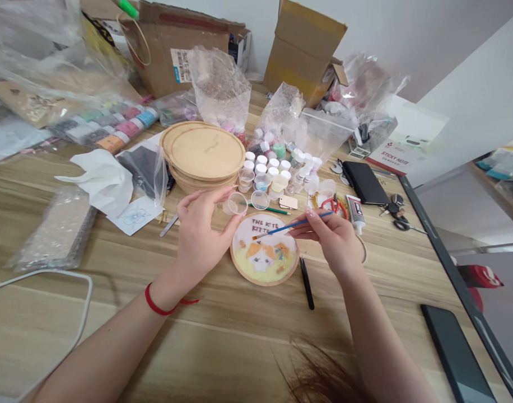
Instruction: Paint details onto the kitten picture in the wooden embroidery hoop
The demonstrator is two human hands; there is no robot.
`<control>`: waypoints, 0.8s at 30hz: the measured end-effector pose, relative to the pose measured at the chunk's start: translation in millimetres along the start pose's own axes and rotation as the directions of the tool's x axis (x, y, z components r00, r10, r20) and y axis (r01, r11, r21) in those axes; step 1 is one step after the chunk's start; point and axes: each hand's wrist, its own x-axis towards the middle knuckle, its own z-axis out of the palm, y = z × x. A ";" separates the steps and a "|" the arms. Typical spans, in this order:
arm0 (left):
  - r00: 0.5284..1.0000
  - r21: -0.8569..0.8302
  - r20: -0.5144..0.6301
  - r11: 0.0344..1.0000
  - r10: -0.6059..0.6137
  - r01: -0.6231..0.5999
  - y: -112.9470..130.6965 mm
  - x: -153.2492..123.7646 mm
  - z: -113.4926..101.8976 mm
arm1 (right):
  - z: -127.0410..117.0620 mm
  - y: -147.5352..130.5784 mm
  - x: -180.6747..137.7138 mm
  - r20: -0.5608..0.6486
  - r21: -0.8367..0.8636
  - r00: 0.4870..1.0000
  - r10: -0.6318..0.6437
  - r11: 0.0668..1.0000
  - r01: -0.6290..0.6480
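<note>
A small clear plastic cup (237,205) is held between the thumb and fingers of my left hand (206,228), tilted above the table. My right hand (329,238) pinches a thin blue paintbrush (288,225), its brown bristle tip pointing left. Under the brush lies a round wooden-rimmed picture (265,268) with dark lettering at its top and an orange and white cat face on yellow below. The brush tip hovers over or touches it; I cannot tell which. Black tweezers (307,284) rest beside its right edge. Another clear cup (260,200) stands just behind.
Stacked round wooden boards (203,151) and several white-lidded jars (267,163) stand behind my hands. Cardboard boxes (159,45) line the back. To the right are a glue tube (355,212), a black notebook (365,183), keys (396,208), scissors (403,224) and a phone (456,352). A white cable (86,302) curves at left.
</note>
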 end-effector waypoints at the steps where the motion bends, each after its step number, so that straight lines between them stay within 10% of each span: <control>1: 1.000 0.000 -0.002 1.000 0.001 -0.001 -0.1 0.0 0.0 | 0.2 0.1 -0.1 0.000 0.003 1.000 -0.006 1.000 0.006; 24: 0.998 0.018 0.041 0.999 -0.047 0.047 -0.7 -0.5 0.1 | -6.4 -5.8 -1.4 -0.045 0.054 0.996 -0.073 0.996 0.075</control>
